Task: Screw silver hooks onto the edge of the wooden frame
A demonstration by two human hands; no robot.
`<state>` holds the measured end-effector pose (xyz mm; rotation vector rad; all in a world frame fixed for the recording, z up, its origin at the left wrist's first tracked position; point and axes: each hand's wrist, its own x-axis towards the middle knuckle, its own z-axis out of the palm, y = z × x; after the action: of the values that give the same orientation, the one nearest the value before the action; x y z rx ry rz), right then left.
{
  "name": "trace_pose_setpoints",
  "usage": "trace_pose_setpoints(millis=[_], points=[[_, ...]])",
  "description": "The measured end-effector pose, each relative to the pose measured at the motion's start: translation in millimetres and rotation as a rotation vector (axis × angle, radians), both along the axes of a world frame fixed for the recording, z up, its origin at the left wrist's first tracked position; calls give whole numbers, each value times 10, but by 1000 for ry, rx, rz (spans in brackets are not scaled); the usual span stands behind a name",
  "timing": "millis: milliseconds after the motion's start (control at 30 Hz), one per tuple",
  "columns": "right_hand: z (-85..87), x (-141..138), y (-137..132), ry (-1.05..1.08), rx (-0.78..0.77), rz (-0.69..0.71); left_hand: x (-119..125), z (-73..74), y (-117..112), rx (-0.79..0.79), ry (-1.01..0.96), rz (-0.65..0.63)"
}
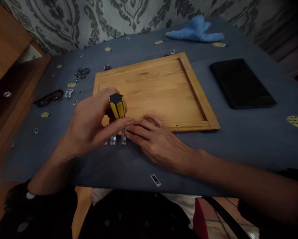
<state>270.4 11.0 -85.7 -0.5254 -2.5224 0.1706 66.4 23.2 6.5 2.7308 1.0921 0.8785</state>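
Note:
A wooden cabinet door (158, 84) with a raised frame lies flat on the table. My left hand (89, 122) is closed around a screwdriver (117, 105) with a yellow and black handle, held upright over the door's near left edge; its tip is hidden by my fingers. Beneath it, a metal hinge (124, 136) sticks out past the near edge. The fingertips of my right hand (161, 141) are pressed together against the hinge, close to my left thumb, while other fingers rest on the wood. Two small dark holes show in the frame farther right.
On the left of the blue patterned tablecloth (201, 172) are sunglasses (49, 97), a loose hinge (69, 93) and a small pile of metal hardware (82, 73). A black tablet (242, 83) lies at right. A blue cloth (197, 30) is at the back, near the wall.

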Motion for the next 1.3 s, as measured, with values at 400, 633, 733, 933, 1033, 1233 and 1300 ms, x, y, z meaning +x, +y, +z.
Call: trace_pose_setpoints(millis=[400,633,733,933,1033,1233,1300], points=[[1,-3,6,-6,-5,-6,-134,27,17,-124,-507,77],[0,-12,-5,-15,-9,-18,-131,43,30,-195,-367,70],[1,-17,-7,-21,-16,-25,-112,48,33,-188,-353,88],[-1,-25,-20,-20,36,-50,-76,21,32,-213,-335,165],[1,-31,-32,-27,49,-62,-80,0,40,-236,-298,190],[20,-34,-34,-63,47,-79,-122,-67,135,-150,-134,193],[18,-32,-33,-56,41,-74,-130,-113,177,-131,-75,157]])
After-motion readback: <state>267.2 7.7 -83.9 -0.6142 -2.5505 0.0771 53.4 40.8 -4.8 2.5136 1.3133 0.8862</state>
